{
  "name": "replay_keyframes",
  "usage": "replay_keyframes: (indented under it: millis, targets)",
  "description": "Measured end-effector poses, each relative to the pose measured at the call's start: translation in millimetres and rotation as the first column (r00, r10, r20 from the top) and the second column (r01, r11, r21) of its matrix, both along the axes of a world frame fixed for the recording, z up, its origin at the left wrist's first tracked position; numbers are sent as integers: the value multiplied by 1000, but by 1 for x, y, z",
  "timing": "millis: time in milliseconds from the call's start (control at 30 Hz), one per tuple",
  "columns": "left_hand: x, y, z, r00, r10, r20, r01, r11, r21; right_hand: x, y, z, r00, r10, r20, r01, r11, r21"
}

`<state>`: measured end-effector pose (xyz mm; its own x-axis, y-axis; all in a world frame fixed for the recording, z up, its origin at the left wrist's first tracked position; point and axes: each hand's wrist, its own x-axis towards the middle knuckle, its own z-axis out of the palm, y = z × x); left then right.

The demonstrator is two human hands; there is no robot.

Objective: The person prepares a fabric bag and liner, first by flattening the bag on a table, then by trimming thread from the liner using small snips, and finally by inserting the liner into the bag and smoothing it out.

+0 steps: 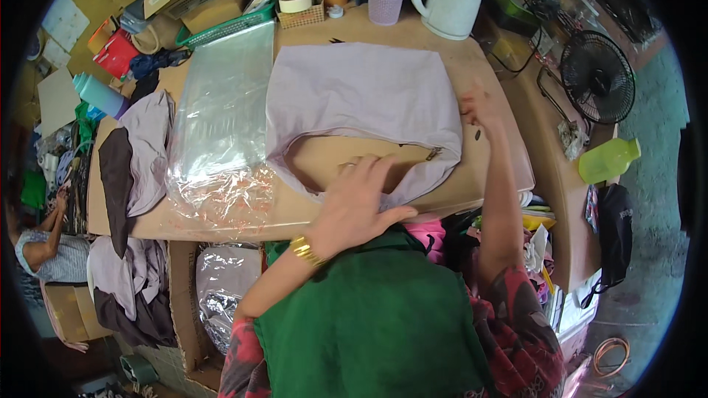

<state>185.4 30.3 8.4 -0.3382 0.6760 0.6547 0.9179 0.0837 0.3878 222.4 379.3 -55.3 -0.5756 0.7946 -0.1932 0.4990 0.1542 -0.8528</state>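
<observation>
A pale lilac-grey fabric bag (361,88) lies flat on the brown-covered table (509,155) in front of me. Its curved strap side faces me and rings a gap where the tabletop shows; a zipper end (434,153) sits at the gap's right corner. My left hand (359,195), with a gold watch (306,250) on its wrist, reaches over the near strap, fingers stretched out and holding nothing visible. Just off the bag's right side is my right hand (481,107), fingers loosely bent and apart, slightly blurred. Green cloth (361,317) covers my front and lap.
Clear plastic bags (221,110) lie stacked left of the bag, beside grey and brown fabric pieces (144,155). A white kettle (450,0) and purple cup (386,7) stand at the back. Right are a black fan (597,77) and green bottle (608,162). Another person (55,250) is far left.
</observation>
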Motion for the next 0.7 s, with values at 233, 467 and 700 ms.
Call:
replay_keyframes:
  millis: [233,467,700]
  targets:
    - [-9,-55,-19,975,217,40,-164,834,-527,-51,-6,-13,982,18,-187,46,942,333]
    - [-10,-51,-1,960,277,-29,-263,867,-423,-86,-69,-25,948,83,-307,98,841,532]
    - [-27,24,-31,938,299,177,-195,874,-446,-17,-93,2,938,63,-340,-84,995,-48]
